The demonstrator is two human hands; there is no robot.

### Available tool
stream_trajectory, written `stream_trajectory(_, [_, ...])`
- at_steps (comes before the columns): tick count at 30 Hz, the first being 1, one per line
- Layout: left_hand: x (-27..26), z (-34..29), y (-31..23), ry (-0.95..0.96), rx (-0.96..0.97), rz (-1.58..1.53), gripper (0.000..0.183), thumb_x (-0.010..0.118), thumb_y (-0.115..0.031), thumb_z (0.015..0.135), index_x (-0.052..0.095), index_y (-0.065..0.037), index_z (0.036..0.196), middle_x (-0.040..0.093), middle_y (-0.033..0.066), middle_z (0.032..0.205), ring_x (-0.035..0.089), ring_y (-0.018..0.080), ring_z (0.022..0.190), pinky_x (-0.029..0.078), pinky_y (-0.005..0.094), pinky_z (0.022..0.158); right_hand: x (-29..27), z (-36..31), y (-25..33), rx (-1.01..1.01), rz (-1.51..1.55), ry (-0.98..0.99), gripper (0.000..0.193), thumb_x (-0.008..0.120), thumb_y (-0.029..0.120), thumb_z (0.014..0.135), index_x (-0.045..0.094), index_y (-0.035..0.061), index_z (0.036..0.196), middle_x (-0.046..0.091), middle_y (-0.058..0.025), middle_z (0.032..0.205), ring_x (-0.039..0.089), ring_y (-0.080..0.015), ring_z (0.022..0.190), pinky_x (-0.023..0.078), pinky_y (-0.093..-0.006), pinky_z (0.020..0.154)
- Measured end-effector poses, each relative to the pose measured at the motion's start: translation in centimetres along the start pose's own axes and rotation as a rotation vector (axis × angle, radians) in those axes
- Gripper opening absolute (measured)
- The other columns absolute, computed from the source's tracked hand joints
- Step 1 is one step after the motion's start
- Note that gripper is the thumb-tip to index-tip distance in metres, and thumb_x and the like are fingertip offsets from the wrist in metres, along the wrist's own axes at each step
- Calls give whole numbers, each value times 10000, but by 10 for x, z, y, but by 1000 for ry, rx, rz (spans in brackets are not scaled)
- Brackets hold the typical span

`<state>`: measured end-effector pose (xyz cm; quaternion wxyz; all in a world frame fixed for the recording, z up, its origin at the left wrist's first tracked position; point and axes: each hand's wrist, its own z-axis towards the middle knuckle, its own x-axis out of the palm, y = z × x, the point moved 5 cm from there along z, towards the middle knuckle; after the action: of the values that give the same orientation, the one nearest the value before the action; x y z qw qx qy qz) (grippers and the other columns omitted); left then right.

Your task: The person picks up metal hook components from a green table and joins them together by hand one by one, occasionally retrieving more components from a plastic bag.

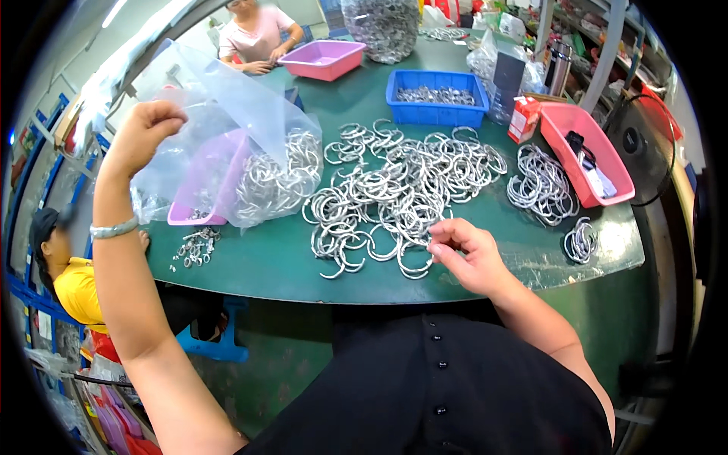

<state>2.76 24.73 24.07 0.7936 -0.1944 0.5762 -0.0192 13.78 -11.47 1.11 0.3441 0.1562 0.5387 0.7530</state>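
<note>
My left hand [148,135], a bangle on its wrist, is raised on the left. Its closed fingers grip the upper edge of a clear plastic bag [243,98]. Inside the bag lies a heap of silver open-ended rings [284,174], like cuff bangles. More of these rings [409,182] lie in a loose pile in the middle of the green table [280,265]. At the pile's near right edge is my right hand [472,256], thumb and forefinger pinched at the end of one silver ring [414,267].
A purple tray [227,171] stands behind the bag, small metal pieces [197,246] before it. Beyond are a blue bin [440,114] and a pink tray [326,61]. Right: ring bundles [542,186], a pink bin [599,152], a fan [641,144]. Two people sit at left and far side.
</note>
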Motion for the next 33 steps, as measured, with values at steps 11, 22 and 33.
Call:
stream_trajectory(11, [0,-86,-51,201,92,39,32,562,54,660,553,29,678,558,90,646,543,184,612,438,276,681,-14,-3,-15,78,44,-34,192,551,11,793,523,-5,981,581,-40,801,527,-68,680,440,-210,607])
stream_trajectory(22, [37,-96,-62,364,221,-91,771,653,-475,673,432,50,1191,577,101,618,573,160,598,401,224,625,-13,1,-24,91,-183,-36,162,573,24,775,541,-5,931,577,-58,750,530,-85,648,437,-220,574])
stream_trajectory(33, [20,13,-46,18,-474,-163,499,520,-463,782,531,11,938,573,62,715,552,124,561,445,245,525,0,5,-18,25,-373,31,116,576,70,755,549,14,852,571,-115,748,568,-240,638,446,-305,575])
